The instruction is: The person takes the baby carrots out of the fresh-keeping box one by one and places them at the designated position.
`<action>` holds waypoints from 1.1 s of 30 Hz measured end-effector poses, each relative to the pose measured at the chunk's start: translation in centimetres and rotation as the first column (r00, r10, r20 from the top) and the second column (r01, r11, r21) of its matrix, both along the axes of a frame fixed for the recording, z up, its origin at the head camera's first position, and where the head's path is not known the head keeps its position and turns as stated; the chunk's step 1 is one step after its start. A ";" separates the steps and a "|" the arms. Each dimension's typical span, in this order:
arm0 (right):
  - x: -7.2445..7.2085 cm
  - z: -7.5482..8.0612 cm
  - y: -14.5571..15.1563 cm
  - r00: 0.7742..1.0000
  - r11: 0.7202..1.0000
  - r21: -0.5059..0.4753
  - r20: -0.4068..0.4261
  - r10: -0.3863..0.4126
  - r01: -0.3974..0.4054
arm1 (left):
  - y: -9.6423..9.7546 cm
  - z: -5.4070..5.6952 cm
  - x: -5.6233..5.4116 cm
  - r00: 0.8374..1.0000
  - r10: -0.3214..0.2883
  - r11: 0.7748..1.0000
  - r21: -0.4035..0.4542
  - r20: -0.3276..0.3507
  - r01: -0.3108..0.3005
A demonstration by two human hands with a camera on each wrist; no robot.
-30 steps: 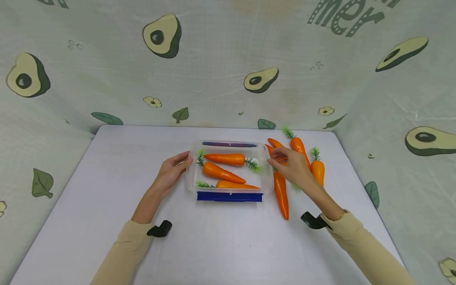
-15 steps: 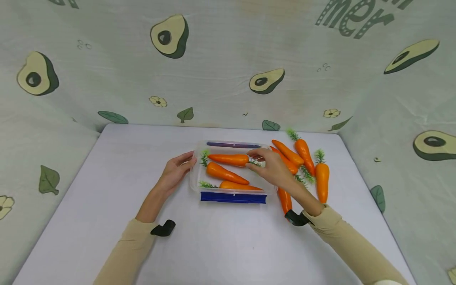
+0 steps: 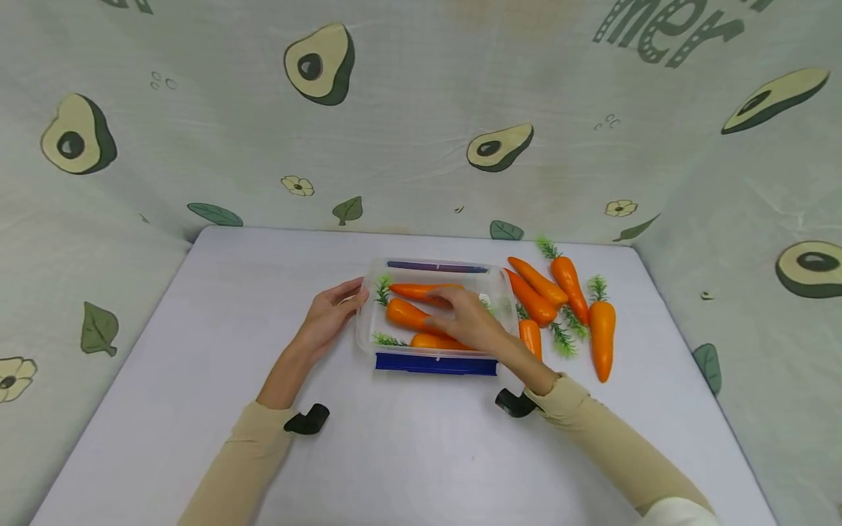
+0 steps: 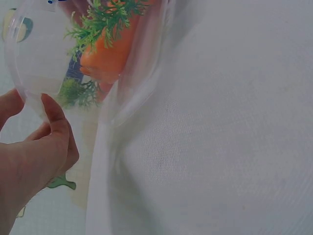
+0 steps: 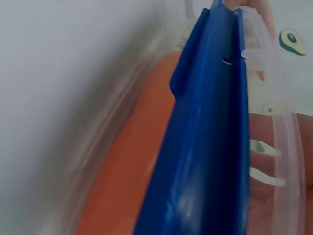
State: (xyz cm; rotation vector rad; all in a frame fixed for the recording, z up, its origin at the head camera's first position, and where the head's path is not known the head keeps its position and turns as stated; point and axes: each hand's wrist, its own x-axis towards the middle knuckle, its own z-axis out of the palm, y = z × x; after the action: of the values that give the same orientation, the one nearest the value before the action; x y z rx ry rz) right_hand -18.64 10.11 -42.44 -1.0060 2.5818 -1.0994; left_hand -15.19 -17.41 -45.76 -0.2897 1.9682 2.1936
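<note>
A clear plastic container (image 3: 364,332) with blue clasps stands on the table. Inside lie a back carrot (image 3: 409,291), a middle carrot (image 3: 406,314) and a front carrot (image 3: 430,341). My left hand (image 3: 331,315) holds the container's left rim between thumb and fingers, as the left wrist view also shows. My right hand (image 3: 470,318) reaches in over the right side, thumb and fingers parted above the middle carrot; contact is hard to tell. It covers the right ends of the carrots. In the right wrist view, the blue clasp (image 5: 205,127) hides much of that hand.
Several loose carrots lie right of the container, among them an upright-lying one (image 3: 601,340) farthest right and a partly hidden one (image 3: 530,338) against the container's side. A printed cloth (image 3: 408,109) hangs behind the white table (image 3: 395,453).
My right hand has moved left, from beside the container's right rim to over the carrots inside. My left hand keeps its hold on the left rim. The camera view has shifted slightly.
</note>
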 end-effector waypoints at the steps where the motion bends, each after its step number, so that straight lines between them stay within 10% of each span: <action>1: 0.0 -0.2 -0.3 1.000 1.000 0.008 -0.009 0.009 -0.008 | 0.0 0.0 0.0 1.000 -0.001 1.000 -0.002 -0.001 0.001; 33: -0.1 0.8 -0.2 1.000 0.990 0.138 0.020 -0.005 0.002 | 0.0 0.0 0.1 1.000 -0.004 1.000 -0.010 -0.009 0.004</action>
State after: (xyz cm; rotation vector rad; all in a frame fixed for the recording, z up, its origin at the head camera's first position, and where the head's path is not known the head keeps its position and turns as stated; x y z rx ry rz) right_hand -18.73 9.89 -41.63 -0.9533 2.6032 -0.9121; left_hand -15.09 -17.37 -45.71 -0.2778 1.9828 2.1872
